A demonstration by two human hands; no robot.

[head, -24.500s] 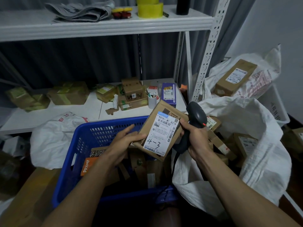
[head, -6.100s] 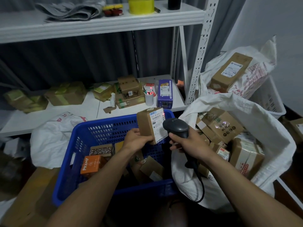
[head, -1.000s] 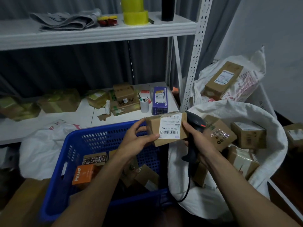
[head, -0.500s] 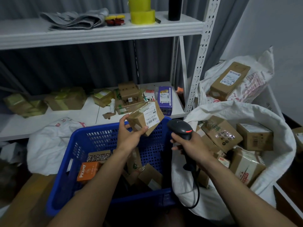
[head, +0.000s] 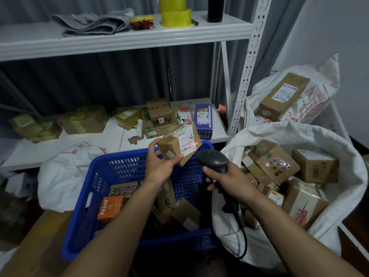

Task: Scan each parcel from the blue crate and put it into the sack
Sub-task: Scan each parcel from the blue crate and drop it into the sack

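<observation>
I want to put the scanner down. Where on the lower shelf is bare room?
Bare room lies in front of the taped boxes, behind the white bag, left of the cardboard scrap. Crowded from the stacked brown boxes to the purple box.

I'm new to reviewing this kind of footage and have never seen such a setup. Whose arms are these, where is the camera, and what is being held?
There is no machine here. A person works with bare hands, and the single camera sits on their head, looking forward and down at the work. The left hand holds a small brown parcel above the blue crate, which holds others, one of them an orange box. The right hand grips a corded black scanner. Its red line falls on the parcel's label. To the right, the open white sack holds many boxes. Behind stands a white shelf with yellow tape rolls on top.
</observation>
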